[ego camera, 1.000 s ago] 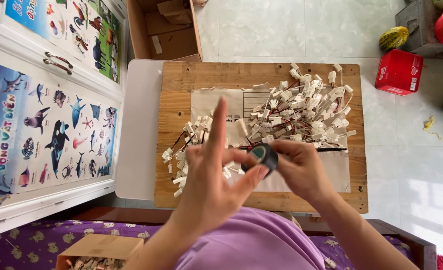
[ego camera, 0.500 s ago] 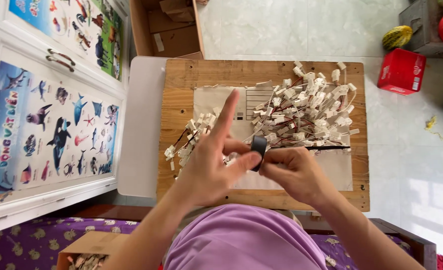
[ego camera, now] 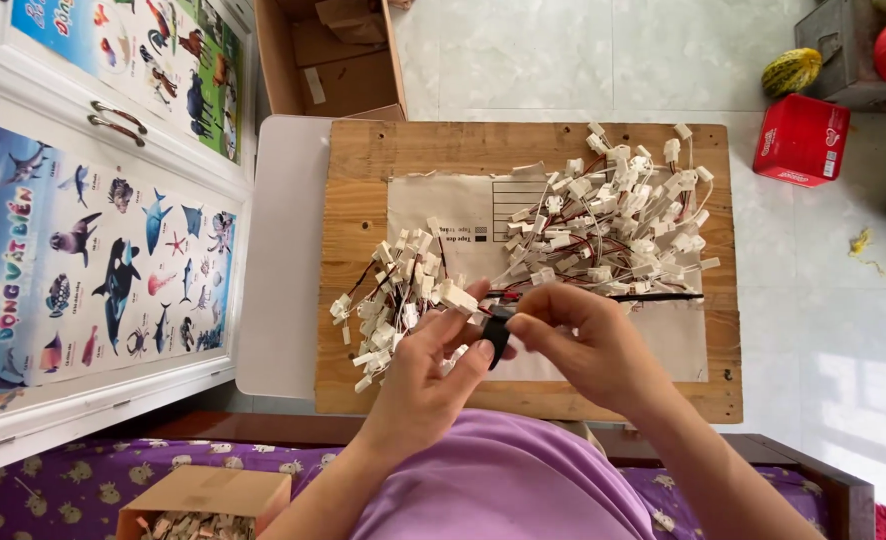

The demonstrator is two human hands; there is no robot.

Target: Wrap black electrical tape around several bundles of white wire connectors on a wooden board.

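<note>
Wooden board (ego camera: 383,160) on white table, tiled floor around. Left hand (ego camera: 425,372) and right hand (ego camera: 588,345) both pinch small black plastic part (ego camera: 496,335) above board's near edge. Looks light, rigid, slippery; hold by its sides. White wired connectors (ego camera: 613,215) crowd the board; free room only toward lap.

To my left stands a white cabinet (ego camera: 93,250) covered with sea-animal posters (ego camera: 98,260). Past the tabletop sits an open cardboard box (ego camera: 328,55). On the tiled floor (ego camera: 563,50) to the right lie a red box (ego camera: 801,140) and a striped gourd (ego camera: 791,72).
</note>
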